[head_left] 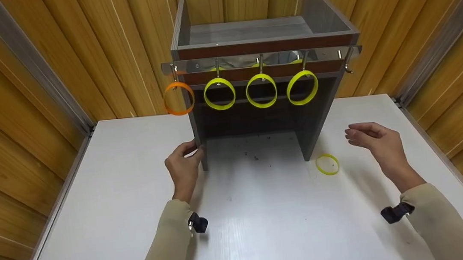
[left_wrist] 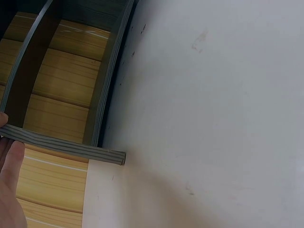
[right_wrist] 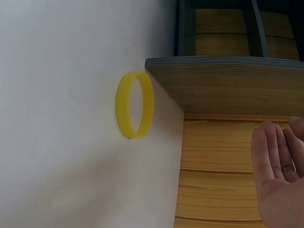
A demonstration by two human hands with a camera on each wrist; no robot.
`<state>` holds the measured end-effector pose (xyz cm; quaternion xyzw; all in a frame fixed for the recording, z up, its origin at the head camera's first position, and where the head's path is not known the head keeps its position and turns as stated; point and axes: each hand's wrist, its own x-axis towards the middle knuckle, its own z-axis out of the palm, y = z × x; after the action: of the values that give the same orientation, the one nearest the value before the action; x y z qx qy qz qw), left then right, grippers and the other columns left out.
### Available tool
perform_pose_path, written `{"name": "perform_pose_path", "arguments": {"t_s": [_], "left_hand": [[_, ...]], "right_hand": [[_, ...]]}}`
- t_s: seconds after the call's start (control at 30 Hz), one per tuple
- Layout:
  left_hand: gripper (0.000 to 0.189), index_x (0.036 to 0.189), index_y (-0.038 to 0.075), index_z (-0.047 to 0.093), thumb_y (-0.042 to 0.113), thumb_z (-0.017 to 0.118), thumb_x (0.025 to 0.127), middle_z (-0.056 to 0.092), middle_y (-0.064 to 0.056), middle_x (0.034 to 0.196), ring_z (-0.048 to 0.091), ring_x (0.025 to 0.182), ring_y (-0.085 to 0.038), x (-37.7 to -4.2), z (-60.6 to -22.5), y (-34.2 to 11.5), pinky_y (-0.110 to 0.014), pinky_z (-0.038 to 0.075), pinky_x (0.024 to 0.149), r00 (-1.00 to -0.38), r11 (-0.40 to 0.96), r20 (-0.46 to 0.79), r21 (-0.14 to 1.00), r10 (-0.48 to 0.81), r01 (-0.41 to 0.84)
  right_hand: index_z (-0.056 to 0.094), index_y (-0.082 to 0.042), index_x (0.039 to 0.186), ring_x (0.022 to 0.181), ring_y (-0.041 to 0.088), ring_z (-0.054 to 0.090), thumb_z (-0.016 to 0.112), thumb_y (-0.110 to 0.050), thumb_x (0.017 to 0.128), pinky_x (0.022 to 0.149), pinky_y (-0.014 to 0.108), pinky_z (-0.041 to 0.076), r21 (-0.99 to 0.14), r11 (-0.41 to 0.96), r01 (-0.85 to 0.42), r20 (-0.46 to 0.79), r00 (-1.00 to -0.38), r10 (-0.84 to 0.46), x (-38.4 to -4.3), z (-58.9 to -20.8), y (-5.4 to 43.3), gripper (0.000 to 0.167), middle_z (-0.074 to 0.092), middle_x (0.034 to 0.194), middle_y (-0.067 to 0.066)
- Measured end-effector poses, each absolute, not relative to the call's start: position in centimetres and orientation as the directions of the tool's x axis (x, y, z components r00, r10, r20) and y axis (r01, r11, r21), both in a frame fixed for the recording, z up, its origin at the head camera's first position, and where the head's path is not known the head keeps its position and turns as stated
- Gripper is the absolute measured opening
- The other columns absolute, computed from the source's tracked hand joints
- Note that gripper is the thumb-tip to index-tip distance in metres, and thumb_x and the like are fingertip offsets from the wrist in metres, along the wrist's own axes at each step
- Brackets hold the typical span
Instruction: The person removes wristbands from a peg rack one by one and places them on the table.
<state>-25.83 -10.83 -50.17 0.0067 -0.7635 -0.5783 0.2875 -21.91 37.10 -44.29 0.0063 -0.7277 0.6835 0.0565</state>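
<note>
A grey wooden shelf unit (head_left: 246, 42) stands on the white table with a metal hook rail (head_left: 237, 62) across its front. One orange ring (head_left: 166, 106) and three yellow rings (head_left: 207, 99) hang from its hooks; the rightmost hook (head_left: 349, 67) carries none. My left hand (head_left: 184, 165) pinches the front edge of the left side panel (left_wrist: 71, 146), thumb on one face and fingers on the other. Another yellow wristband-like ring (right_wrist: 122, 105) is on the table by the right panel's foot. To its right my right hand (head_left: 377, 145) hovers with fingers loosely bent, holding nothing.
Wood-patterned walls (head_left: 9, 106) enclose the white table (head_left: 263, 230) at the back and both sides. Small dark specks (head_left: 256, 158) mark the tabletop between the side panels. A black wrist camera (head_left: 198, 223) sits on the left sleeve, another (head_left: 395, 213) on the right.
</note>
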Motion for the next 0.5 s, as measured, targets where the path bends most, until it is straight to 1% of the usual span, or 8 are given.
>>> {"name": "perform_pose_path", "arguments": {"t_s": [0.23,0.5], "left_hand": [[0.017,0.102,-0.001,0.080,-0.005,0.084,0.085,0.080,-0.012,0.100,0.078,0.096,-0.027,-25.8,-50.1,-10.8,-0.033,0.065,0.079,-0.836,0.338,0.430,0.886,-0.341,0.318],[0.017,0.101,-0.002,0.080,-0.006,0.083,0.085,0.080,-0.014,0.099,0.078,0.095,-0.029,-25.8,-50.1,-10.8,-0.030,0.065,0.077,-0.834,0.321,0.426,0.891,-0.350,0.320]], "right_hand": [[0.068,0.005,0.130,0.102,0.013,0.077,0.075,-0.013,0.101,0.093,0.029,0.058,-0.987,0.057,-0.152,0.155,-0.986,0.058,-21.6,-42.7,36.0,0.036,0.078,0.116,0.007],[0.068,0.006,0.131,0.104,0.015,0.076,0.075,-0.015,0.101,0.093,0.027,0.058,-0.977,0.075,-0.199,0.203,-0.978,0.049,-21.4,-41.0,34.5,0.037,0.078,0.117,0.005]]}}
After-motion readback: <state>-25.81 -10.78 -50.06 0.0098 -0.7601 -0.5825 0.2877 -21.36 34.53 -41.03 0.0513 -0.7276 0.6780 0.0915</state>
